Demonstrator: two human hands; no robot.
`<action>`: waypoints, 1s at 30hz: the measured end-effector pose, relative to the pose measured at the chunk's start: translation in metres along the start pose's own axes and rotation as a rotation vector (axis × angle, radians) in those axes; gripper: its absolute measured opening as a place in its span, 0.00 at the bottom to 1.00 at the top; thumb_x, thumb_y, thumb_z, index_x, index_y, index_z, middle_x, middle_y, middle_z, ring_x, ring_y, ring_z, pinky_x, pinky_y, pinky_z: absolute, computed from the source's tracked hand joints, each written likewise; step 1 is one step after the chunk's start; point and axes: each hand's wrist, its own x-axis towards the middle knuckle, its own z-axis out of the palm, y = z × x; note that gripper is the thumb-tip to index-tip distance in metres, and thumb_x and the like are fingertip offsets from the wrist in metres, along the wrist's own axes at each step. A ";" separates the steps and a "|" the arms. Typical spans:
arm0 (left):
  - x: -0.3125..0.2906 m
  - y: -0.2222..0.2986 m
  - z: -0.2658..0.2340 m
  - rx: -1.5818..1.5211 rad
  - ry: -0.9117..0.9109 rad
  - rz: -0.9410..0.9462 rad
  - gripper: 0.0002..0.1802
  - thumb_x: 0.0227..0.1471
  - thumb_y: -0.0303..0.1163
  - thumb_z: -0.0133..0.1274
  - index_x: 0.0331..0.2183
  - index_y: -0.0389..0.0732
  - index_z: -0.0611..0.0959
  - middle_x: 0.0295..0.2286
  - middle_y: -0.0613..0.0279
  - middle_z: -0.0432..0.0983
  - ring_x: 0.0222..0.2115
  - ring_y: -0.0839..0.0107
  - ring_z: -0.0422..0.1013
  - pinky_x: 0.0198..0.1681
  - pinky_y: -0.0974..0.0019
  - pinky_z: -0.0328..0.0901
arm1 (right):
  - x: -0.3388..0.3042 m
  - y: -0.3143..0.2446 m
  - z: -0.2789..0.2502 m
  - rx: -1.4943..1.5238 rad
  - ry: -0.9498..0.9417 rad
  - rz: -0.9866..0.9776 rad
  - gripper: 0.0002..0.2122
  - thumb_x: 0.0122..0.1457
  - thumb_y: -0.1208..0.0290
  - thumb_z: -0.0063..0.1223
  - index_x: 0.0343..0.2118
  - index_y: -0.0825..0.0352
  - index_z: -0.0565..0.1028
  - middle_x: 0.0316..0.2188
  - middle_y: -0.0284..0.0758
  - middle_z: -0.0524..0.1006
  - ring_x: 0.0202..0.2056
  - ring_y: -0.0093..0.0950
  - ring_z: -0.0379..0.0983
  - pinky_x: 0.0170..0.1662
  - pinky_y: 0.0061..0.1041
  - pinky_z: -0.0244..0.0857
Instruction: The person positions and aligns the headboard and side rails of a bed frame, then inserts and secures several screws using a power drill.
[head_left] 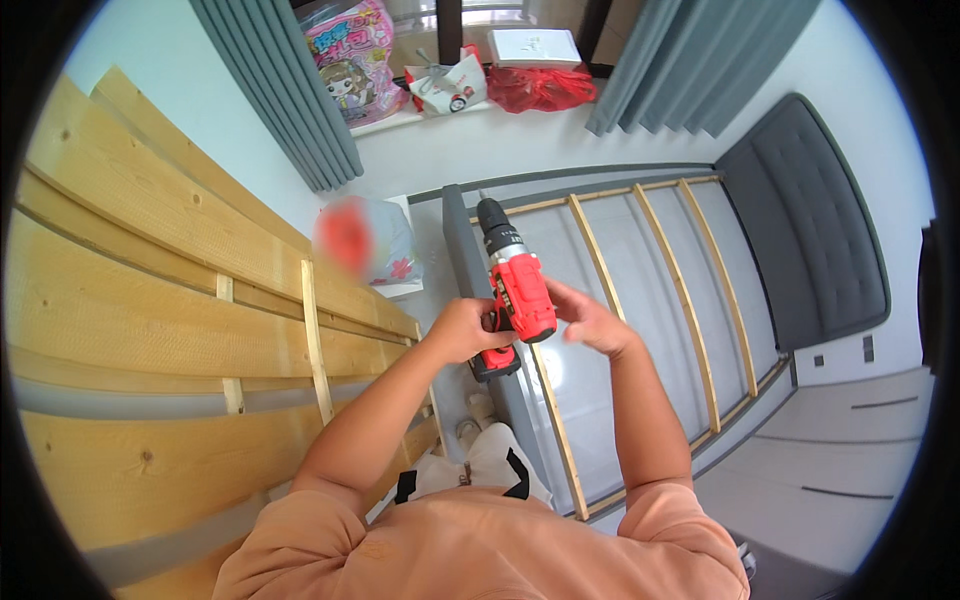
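A red and black cordless drill (522, 285) is held up in front of my chest, its black chuck tilted toward the window and a short bit in its tip. My left hand (466, 330) is wrapped round its grip, above the black battery base. My right hand (592, 320) is beside the drill body with its fingers stretched out and apart; whether the fingertips touch the casing, I cannot tell. Below and to the right lies a grey bed frame (462, 235) with several wooden crosspieces (664, 278) spanning its inside.
Wide wooden slat panels (150, 345) lean along the left. A grey padded headboard (815, 220) stands at the right. Bags and a white box (535, 47) sit on the sill between grey curtains (280, 90). A bag (392, 240) rests by the wall. White cabinets (830, 470) stand lower right.
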 end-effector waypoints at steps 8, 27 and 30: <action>-0.041 -0.005 0.060 -0.136 -0.126 0.129 0.14 0.37 0.32 0.57 0.28 0.33 0.77 0.22 0.58 0.75 0.24 0.74 0.70 0.31 0.69 0.65 | -0.039 0.064 0.099 0.224 0.700 -0.021 0.08 0.47 0.77 0.54 0.31 0.67 0.70 0.26 0.30 0.71 0.28 0.22 0.68 0.32 0.22 0.64; -0.071 0.079 0.226 -0.952 -0.344 -0.472 0.07 0.48 0.32 0.44 0.25 0.40 0.73 0.23 0.63 0.71 0.20 0.75 0.65 0.19 0.77 0.61 | -0.389 0.079 0.133 0.688 1.365 -0.189 0.05 0.46 0.74 0.46 0.27 0.68 0.67 0.20 0.34 0.70 0.19 0.26 0.68 0.24 0.27 0.66; -0.097 0.098 0.279 -0.932 -0.417 -0.492 0.07 0.48 0.32 0.44 0.30 0.39 0.72 0.24 0.63 0.70 0.21 0.75 0.65 0.19 0.77 0.61 | -0.471 0.102 0.159 0.625 1.440 -0.158 0.06 0.47 0.71 0.46 0.26 0.67 0.67 0.17 0.32 0.69 0.17 0.24 0.66 0.23 0.23 0.63</action>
